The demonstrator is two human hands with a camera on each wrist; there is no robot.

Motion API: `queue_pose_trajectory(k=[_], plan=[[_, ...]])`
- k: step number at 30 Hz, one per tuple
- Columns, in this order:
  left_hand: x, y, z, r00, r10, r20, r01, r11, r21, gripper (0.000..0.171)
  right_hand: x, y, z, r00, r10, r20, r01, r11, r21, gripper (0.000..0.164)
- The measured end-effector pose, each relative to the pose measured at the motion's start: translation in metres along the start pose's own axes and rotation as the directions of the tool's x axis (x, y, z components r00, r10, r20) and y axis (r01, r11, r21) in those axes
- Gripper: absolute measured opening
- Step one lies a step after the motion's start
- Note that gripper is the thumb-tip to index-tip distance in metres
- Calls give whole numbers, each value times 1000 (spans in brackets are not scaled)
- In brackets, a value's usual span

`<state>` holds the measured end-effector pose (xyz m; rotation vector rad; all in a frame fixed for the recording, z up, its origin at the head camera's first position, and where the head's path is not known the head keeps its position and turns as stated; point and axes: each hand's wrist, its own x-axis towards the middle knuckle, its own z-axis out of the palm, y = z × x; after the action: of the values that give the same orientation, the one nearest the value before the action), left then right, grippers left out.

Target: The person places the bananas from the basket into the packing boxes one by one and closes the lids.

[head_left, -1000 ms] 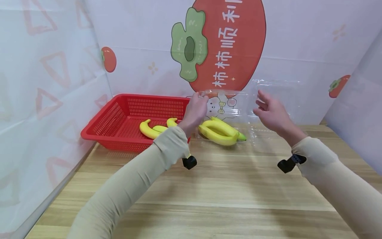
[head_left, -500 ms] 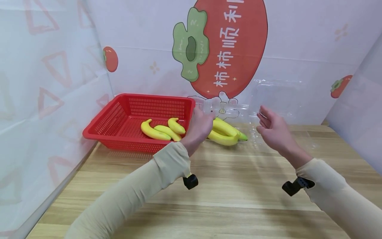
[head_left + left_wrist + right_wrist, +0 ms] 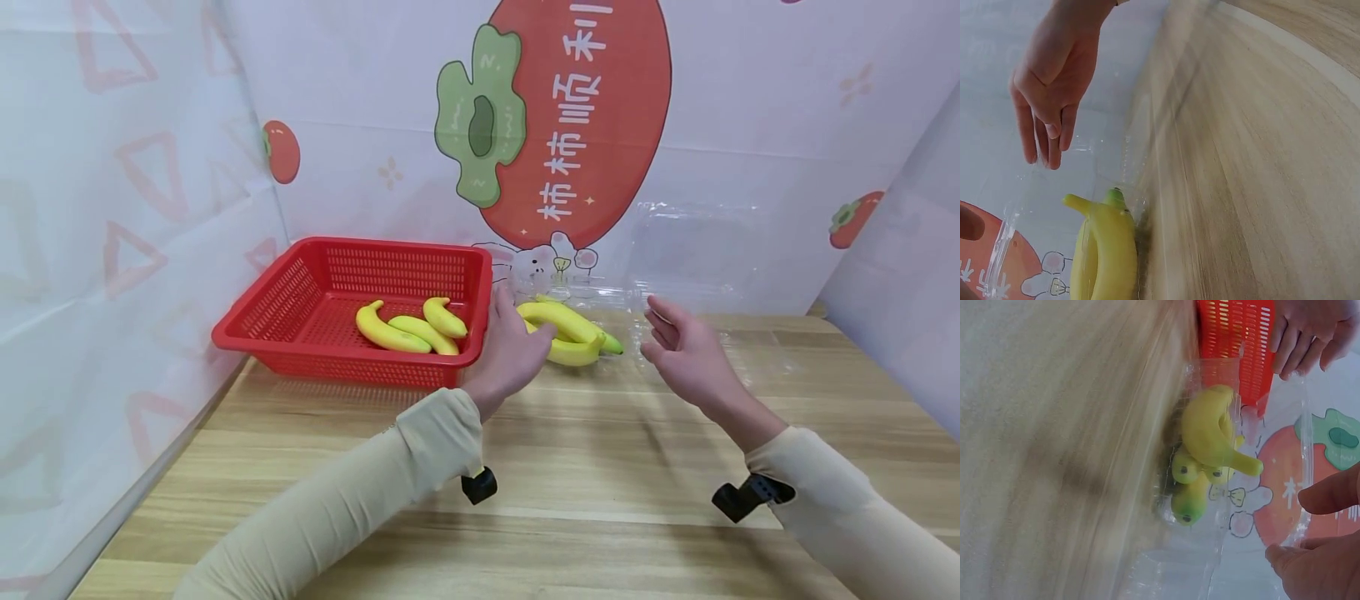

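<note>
Several bananas (image 3: 573,354) lie in a clear plastic box (image 3: 600,293) in the middle of the table. My left hand (image 3: 512,348) is at the box's left end, fingers extended and thumb spread towards the bananas. On the box's right side my right hand (image 3: 692,357) has its fingers loosely bent, thumb apart. The right wrist view shows its thumb and fingertips on either side of a clear plastic edge (image 3: 1300,528), apparently without pinching it. From the left wrist view, the right hand (image 3: 1054,94) points its fingers down, above and beyond the bananas (image 3: 1113,250).
A red perforated basket (image 3: 300,367) stands to the left with several small bananas (image 3: 382,329) inside. Behind the right hand, another clear plastic panel (image 3: 697,246) stands upright against the printed backdrop. The wooden table (image 3: 585,517) stretches towards me.
The left hand has let go of the raised plastic edge and come down and nearer, its fingers now straighter. That edge sits lower. The right hand has also dropped and come slightly nearer.
</note>
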<state>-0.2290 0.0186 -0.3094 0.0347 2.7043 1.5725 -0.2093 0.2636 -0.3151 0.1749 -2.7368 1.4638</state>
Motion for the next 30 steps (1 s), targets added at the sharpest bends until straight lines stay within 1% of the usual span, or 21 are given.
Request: queue_pose_trajectory(k=[3, 7, 9, 10, 12, 14, 16, 18, 19, 21, 23, 25, 26, 30], plan=[[-1, -2, 3, 1000, 24, 9, -24, 998, 62, 109, -2, 2, 1, 1000, 5, 1, -5, 1000, -14, 76], [-1, -4, 6, 998, 63, 16, -65, 985, 163, 112, -4, 3, 3, 1000, 24, 8, -24, 1000, -2, 76], [-2, -5, 7, 995, 92, 29, -96, 970, 224, 110, -6, 3, 5, 1000, 29, 12, -29, 1000, 10, 75], [-3, -5, 7, 993, 108, 38, -114, 959, 260, 110, -6, 3, 6, 1000, 29, 13, -29, 999, 17, 75], [-4, -7, 8, 988, 141, 65, -155, 929, 337, 108, -8, 4, 7, 999, 38, 21, -38, 999, 19, 75], [-5, -9, 9, 980, 171, 102, -198, 890, 411, 107, -10, 6, 8, 999, 45, 25, -45, 999, 20, 74], [-6, -12, 12, 970, 199, 139, -242, 842, 482, 106, -12, 8, 9, 998, 55, 29, -55, 998, 20, 74], [-7, -14, 15, 956, 225, 187, -291, 780, 554, 103, -14, 10, 10, 997, 69, 32, -70, 998, 12, 74], [-8, -14, 16, 947, 237, 215, -320, 741, 591, 101, -14, 10, 10, 997, 71, 29, -72, 997, 7, 74], [-9, -16, 20, 930, 239, 279, -366, 674, 641, 99, -15, 11, 11, 997, 69, 21, -69, 997, -17, 73], [-10, -17, 23, 912, 230, 340, -406, 626, 666, 98, -16, 12, 13, 999, 49, 9, -48, 997, -68, 72], [-11, -19, 27, 902, 215, 375, -426, 591, 685, 99, -16, 12, 15, 1000, 16, 5, -16, 992, -127, 70], [-12, -20, 28, 899, 209, 385, -431, 581, 690, 99, -16, 12, 17, 1000, -2, 4, 3, 987, -161, 69], [-14, -23, 34, 893, 220, 392, -447, 523, 726, 99, -16, 13, 23, 998, -58, 24, 63, 960, -274, 68]])
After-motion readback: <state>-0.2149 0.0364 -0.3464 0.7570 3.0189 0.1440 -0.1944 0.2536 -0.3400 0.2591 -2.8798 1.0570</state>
